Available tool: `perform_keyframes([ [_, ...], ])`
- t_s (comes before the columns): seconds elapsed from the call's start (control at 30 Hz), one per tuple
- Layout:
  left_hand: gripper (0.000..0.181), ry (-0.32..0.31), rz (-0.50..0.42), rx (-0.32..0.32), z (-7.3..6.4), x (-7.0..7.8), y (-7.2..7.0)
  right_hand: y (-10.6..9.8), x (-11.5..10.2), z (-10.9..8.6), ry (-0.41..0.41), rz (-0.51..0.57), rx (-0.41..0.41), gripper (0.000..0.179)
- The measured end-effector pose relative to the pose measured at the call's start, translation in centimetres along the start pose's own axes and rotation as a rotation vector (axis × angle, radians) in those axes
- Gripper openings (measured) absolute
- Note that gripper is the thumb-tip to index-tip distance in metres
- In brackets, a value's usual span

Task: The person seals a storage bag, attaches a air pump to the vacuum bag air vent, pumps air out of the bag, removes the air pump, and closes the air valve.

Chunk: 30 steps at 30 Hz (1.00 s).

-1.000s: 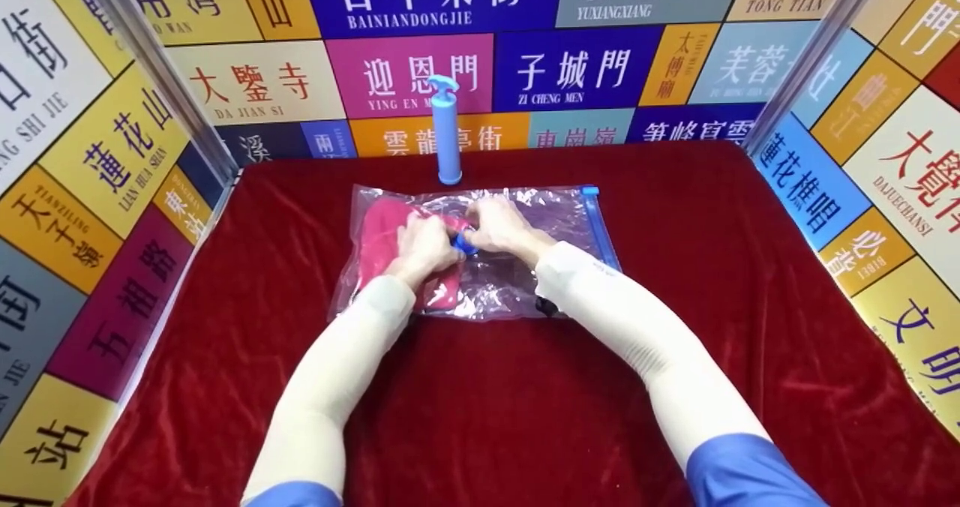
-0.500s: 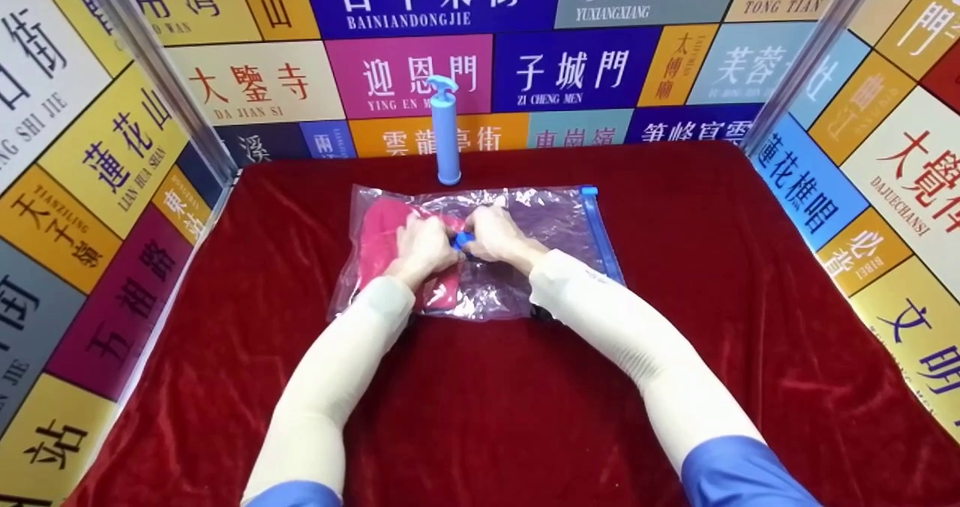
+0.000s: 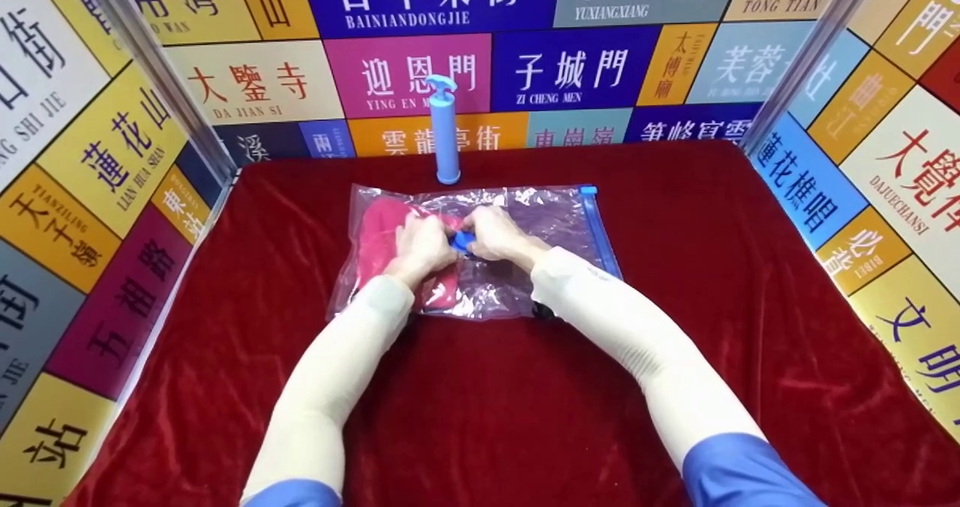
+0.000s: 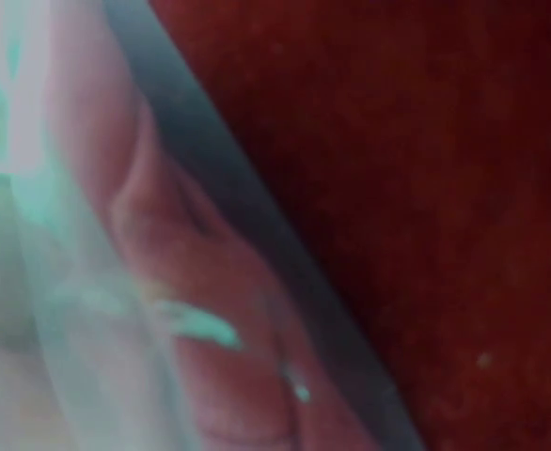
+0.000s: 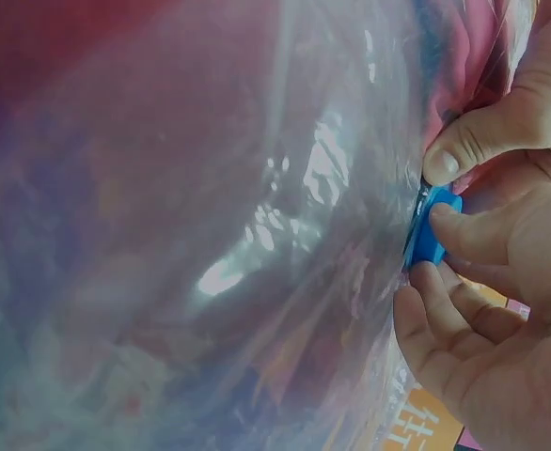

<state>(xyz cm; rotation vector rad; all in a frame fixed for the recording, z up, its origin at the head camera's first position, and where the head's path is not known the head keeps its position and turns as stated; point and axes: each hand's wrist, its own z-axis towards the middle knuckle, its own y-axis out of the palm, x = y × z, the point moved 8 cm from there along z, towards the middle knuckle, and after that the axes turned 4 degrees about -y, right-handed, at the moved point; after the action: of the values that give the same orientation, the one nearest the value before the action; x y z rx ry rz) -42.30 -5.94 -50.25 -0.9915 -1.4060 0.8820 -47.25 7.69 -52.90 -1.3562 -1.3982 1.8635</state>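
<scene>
A clear vacuum storage bag [image 3: 495, 297] with a folded pink cloth [image 3: 379, 226] in its left part lies under both hands in the head view. My right hand [image 3: 495, 233] pinches the round blue valve cap [image 5: 433, 225] between thumb and fingers, plainly seen in the right wrist view. Beside it, my left hand [image 3: 421, 244] holds the bag at the valve, its thumb pressed next to the cap. The left hand's other fingers are mostly hidden. Blurred plastic [image 4: 191, 310] over pink cloth fills much of the left wrist view.
Behind the bag a blue hand pump [image 3: 445, 139] stands upright. The bag's blue zip strip [image 3: 600, 229] runs along its right edge. Dark red velvet [image 3: 480, 402] covers the table, and walls of coloured sign panels [image 3: 409, 76] enclose its back and sides.
My right hand has shifted slightly and its fingers have drawn in around the blue cap. The left hand stays almost in place; bag and pump have hardly moved.
</scene>
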Motion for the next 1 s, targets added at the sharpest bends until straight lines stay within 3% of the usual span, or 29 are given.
perform_keyframes([
  [0.07,0.041,0.008,-0.003,0.002,0.0,0.0,0.0,-0.2,0.0,-0.1,0.008,0.03,0.007,0.034],
  [0.17,0.045,0.018,-0.001,0.004,-0.1,0.1,-0.1,-2.2,-2.4,-2.1,0.063,0.041,0.012,0.034],
  [0.43,0.049,0.019,-0.019,0.001,0.0,0.1,-0.1,-2.9,-3.0,-3.1,0.161,-0.021,0.087,0.037],
  [0.7,0.049,-0.01,-0.032,-0.007,-0.1,-0.2,0.1,-2.5,-3.1,-3.0,0.162,-0.037,0.094,0.041],
  [1.0,0.049,-0.001,-0.041,-0.012,-0.1,-0.4,0.3,-2.1,-3.2,-2.7,0.136,-0.017,0.057,0.027],
])
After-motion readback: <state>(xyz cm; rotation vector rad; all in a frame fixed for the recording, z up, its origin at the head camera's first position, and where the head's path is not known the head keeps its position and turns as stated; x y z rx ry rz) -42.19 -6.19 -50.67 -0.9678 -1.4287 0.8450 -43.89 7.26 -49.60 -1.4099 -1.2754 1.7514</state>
